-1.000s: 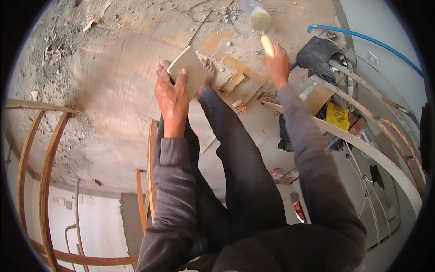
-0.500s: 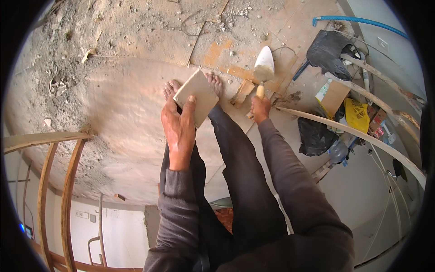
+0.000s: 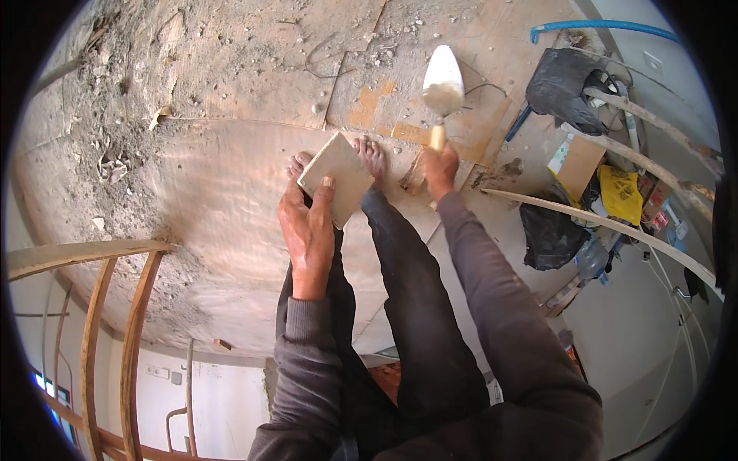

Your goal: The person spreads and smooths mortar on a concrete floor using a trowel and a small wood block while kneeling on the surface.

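Observation:
A flat, square beige tile (image 3: 338,178) is gripped by its near-left edge in my left hand (image 3: 307,230), the thumb lying on its upper face. It hangs over my bare feet, partly hiding one of them. My right hand (image 3: 440,170) is wrapped round the wooden handle (image 3: 437,138) of a trowel (image 3: 443,81). Its pointed blade reaches away from me, pale and bright toward the tip, with a greyish-brown patch near the handle. Blade and tile are apart.
Rubble and dust (image 3: 127,100) cover the board floor at far left. Wooden poles (image 3: 607,219) lean at right, near black plastic bags (image 3: 565,88), a yellow bag (image 3: 619,196) and a blue hose (image 3: 600,28). A wooden ladder-like frame (image 3: 134,323) stands at left.
My right hand has lifted the trowel slightly farther away from me. The tile stays in my left hand, nearly in place. The whole view has shifted a little.

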Action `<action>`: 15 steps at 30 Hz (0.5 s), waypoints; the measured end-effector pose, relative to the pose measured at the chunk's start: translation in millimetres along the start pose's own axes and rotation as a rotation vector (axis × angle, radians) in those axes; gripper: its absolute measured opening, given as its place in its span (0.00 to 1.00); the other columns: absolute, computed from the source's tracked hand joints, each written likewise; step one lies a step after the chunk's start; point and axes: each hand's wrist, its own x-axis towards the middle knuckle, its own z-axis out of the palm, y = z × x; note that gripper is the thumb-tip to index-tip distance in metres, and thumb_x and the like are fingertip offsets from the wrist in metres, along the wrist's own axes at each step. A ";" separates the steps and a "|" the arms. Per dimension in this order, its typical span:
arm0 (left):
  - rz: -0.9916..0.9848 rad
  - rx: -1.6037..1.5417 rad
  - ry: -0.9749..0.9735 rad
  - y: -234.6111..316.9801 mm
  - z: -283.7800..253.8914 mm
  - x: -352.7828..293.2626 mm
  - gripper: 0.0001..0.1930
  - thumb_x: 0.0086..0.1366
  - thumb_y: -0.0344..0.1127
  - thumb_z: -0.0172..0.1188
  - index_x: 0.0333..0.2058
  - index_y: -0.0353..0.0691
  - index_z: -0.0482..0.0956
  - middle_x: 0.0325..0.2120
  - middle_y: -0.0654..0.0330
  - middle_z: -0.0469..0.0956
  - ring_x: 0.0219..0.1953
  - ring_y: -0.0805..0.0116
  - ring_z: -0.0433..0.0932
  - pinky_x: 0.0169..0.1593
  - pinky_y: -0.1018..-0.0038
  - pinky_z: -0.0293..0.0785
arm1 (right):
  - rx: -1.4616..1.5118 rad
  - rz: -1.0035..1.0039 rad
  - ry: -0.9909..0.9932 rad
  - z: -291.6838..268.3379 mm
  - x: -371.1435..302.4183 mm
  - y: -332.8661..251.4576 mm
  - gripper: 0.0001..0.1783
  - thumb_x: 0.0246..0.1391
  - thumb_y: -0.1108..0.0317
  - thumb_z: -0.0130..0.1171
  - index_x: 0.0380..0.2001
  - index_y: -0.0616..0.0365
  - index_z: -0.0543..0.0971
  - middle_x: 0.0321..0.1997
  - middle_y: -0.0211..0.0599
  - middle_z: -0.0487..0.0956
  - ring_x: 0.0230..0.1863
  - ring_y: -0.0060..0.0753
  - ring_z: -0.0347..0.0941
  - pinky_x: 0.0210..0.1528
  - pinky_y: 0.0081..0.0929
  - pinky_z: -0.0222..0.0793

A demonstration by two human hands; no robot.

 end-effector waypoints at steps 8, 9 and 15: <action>0.026 -0.002 -0.053 9.9 8.0 0.3 0.12 0.61 0.35 0.57 0.35 0.29 0.75 0.27 0.60 0.76 0.31 0.77 0.69 0.36 0.78 0.66 | -0.415 -0.279 0.150 25.4 55.5 8.1 0.12 0.40 0.66 0.60 0.27 0.62 0.73 0.22 0.46 0.76 0.26 0.45 0.76 0.30 0.38 0.71; 0.026 -0.024 -0.056 10.4 7.6 0.3 0.12 0.61 0.36 0.57 0.35 0.29 0.75 0.27 0.60 0.76 0.31 0.77 0.69 0.36 0.78 0.66 | -0.450 -0.252 0.023 29.0 41.0 2.2 0.13 0.40 0.65 0.61 0.28 0.62 0.73 0.27 0.51 0.77 0.33 0.54 0.76 0.34 0.43 0.69; 0.061 -0.001 -0.041 9.0 15.2 3.9 0.15 0.60 0.35 0.56 0.36 0.26 0.75 0.31 0.46 0.76 0.36 0.62 0.73 0.43 0.68 0.68 | -0.640 -0.436 -0.305 35.0 -29.5 -22.4 0.13 0.40 0.67 0.57 0.32 0.58 0.74 0.29 0.52 0.78 0.35 0.57 0.75 0.36 0.50 0.70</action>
